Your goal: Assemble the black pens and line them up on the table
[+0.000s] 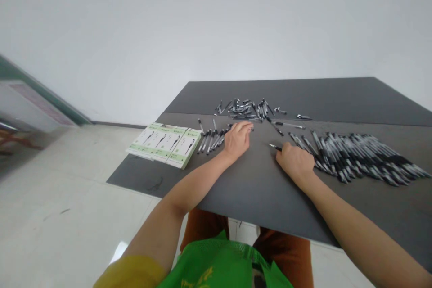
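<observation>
My right hand (295, 162) is closed around a pen (277, 147), its bare tip pointing left over the grey table. To the left, my left hand (237, 140) has its fingers bent together just above the table. A small dark piece shows at those fingertips; what it is cannot be made out. Beside my left wrist lies a short row of clear pens with black caps (211, 140). A large heap of similar pens (361, 155) spreads to the right of my right hand. Beyond both hands are scattered loose pen parts and caps (241, 108).
White and green pen boxes (165, 144) lie side by side at the table's left edge. A few single pens (288, 125) rest between the scattered parts and the heap. The grey table (246, 184) meets a white wall (236, 22) behind.
</observation>
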Demonstrator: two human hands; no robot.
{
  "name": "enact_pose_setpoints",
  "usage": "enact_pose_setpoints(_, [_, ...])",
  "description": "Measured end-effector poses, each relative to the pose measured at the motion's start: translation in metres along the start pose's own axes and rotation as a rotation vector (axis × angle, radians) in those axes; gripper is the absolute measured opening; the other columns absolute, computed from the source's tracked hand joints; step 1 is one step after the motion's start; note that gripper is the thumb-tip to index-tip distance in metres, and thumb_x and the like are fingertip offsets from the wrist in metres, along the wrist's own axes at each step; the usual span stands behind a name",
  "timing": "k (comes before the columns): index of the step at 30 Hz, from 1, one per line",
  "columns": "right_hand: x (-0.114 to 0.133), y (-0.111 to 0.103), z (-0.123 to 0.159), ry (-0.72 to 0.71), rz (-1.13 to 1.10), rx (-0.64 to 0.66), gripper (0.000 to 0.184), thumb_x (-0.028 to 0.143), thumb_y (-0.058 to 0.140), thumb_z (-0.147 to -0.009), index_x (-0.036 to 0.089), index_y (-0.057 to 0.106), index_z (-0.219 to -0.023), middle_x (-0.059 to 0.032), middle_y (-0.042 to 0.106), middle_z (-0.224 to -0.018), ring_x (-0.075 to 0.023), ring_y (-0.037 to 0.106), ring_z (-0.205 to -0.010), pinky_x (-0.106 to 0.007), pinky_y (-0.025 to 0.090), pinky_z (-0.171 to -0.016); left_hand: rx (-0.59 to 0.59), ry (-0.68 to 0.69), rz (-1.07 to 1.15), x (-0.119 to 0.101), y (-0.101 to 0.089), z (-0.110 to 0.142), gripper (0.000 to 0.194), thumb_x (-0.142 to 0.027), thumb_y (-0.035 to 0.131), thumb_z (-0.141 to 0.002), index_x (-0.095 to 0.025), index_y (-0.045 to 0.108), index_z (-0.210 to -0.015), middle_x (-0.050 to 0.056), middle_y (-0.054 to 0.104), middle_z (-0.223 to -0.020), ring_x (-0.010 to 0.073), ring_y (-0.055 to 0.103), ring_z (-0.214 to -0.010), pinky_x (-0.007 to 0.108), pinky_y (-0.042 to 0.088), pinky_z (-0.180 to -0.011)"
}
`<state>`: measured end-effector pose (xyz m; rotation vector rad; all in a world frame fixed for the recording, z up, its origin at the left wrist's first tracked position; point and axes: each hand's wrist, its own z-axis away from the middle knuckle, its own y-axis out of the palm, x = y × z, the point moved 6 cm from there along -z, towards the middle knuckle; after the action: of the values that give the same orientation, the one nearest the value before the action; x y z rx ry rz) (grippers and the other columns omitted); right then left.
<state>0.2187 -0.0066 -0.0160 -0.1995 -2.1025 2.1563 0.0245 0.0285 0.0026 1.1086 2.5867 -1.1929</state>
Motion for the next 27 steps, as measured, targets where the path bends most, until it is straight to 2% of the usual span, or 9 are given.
enact_pose_setpoints(2, [-0.006, 0.000, -0.002, 0.014, -0.008, 0.006, 0.039, 0.036, 0.043, -0.093, 0.009, 0.069, -0.104, -0.0228, 0.072, -0.094, -0.0387, 0.072, -0.092, -0.047, 0.054, -0.077, -0.015, -0.124, -0.047, 0.020, -0.004, -0.004, 0.031, -0.007, 0.049, -0.089, -0.023, 0.073, -0.101, 0.004, 0.068, -0.119, 0.0190, 0.061, -0.111, 0.034, 0.051, -0.097])
enact_pose_setpoints(4, [-0.009, -0.001, -0.003, 0.017, -0.013, -0.005, 0.040, 0.038, 0.044, -0.093, 0.009, 0.069, -0.105, -0.0235, 0.072, -0.095, -0.0388, 0.071, -0.093, -0.047, 0.054, -0.078, 0.000, -0.231, -0.066, 0.038, -0.006, -0.009, 0.035, -0.002, 0.047, -0.085, -0.023, 0.075, -0.092, 0.003, 0.069, -0.115, 0.0188, 0.061, -0.110, 0.033, 0.050, -0.097])
enact_pose_setpoints(10, [-0.006, -0.001, 0.001, -0.006, -0.025, -0.008, 0.037, 0.035, 0.043, -0.093, 0.010, 0.067, -0.108, -0.0223, 0.073, -0.093, -0.0359, 0.072, -0.093, -0.045, 0.054, -0.078, 0.216, -0.516, -0.124, 0.091, 0.012, -0.053, 0.029, -0.013, 0.052, -0.088, -0.021, 0.072, -0.108, 0.007, 0.069, -0.116, 0.0223, 0.062, -0.107, 0.035, 0.048, -0.095])
enact_pose_setpoints(12, [-0.007, -0.002, 0.003, -0.010, -0.027, -0.018, 0.036, 0.035, 0.044, -0.093, 0.011, 0.067, -0.107, -0.0216, 0.073, -0.092, -0.0345, 0.072, -0.093, -0.044, 0.054, -0.079, 0.340, -0.465, -0.174, 0.104, 0.023, -0.071, 0.031, -0.015, 0.052, -0.089, -0.019, 0.070, -0.114, 0.010, 0.067, -0.120, 0.0236, 0.060, -0.111, 0.036, 0.046, -0.099])
enact_pose_setpoints(14, [-0.008, -0.003, 0.004, -0.011, -0.026, -0.019, 0.035, 0.035, 0.044, -0.093, 0.012, 0.067, -0.107, -0.0213, 0.073, -0.093, -0.0336, 0.073, -0.093, -0.043, 0.054, -0.079, 0.465, -0.333, -0.272, 0.111, 0.032, -0.084, 0.034, -0.015, 0.051, -0.091, -0.018, 0.068, -0.120, 0.013, 0.065, -0.123, 0.0254, 0.056, -0.116, 0.037, 0.043, -0.101])
enact_pose_setpoints(18, [-0.010, -0.003, 0.006, -0.018, -0.022, 0.014, 0.036, 0.035, 0.043, -0.094, 0.012, 0.067, -0.107, -0.0212, 0.073, -0.094, -0.0329, 0.072, -0.094, -0.042, 0.054, -0.080, 0.685, -0.092, -0.416, 0.110, 0.042, -0.084, 0.042, -0.013, 0.045, -0.094, -0.026, 0.062, -0.130, 0.011, 0.061, -0.126, 0.0261, 0.053, -0.116, 0.040, 0.042, -0.099])
enact_pose_setpoints(20, [-0.010, -0.002, 0.006, -0.033, -0.018, 0.034, 0.036, 0.034, 0.042, -0.094, 0.012, 0.067, -0.107, -0.0211, 0.073, -0.095, -0.0331, 0.072, -0.095, -0.042, 0.054, -0.081, 0.687, -0.031, -0.462, 0.104, 0.041, -0.080, 0.039, -0.015, 0.043, -0.096, -0.028, 0.065, -0.125, 0.011, 0.061, -0.124, 0.0273, 0.051, -0.117, 0.044, 0.040, -0.100])
enact_pose_setpoints(23, [-0.010, -0.002, 0.005, -0.057, -0.015, 0.037, 0.037, 0.035, 0.041, -0.094, 0.012, 0.067, -0.107, -0.0206, 0.073, -0.096, -0.0342, 0.072, -0.095, -0.044, 0.054, -0.080, 0.609, 0.018, -0.470, 0.095, 0.033, -0.079, 0.035, -0.016, 0.043, -0.096, -0.028, 0.069, -0.117, 0.011, 0.061, -0.117, 0.0275, 0.049, -0.116, 0.045, 0.038, -0.100])
enact_pose_setpoints(27, [-0.011, 0.000, 0.003, -0.066, -0.026, 0.040, 0.038, 0.035, 0.039, -0.093, 0.012, 0.068, -0.105, -0.0211, 0.073, -0.094, -0.0352, 0.072, -0.093, -0.045, 0.054, -0.078, 0.439, -0.003, -0.358, 0.086, 0.012, -0.081, 0.046, -0.012, 0.038, -0.096, -0.031, 0.061, -0.131, 0.011, 0.056, -0.116, 0.0238, 0.050, -0.105, 0.039, 0.040, -0.093])
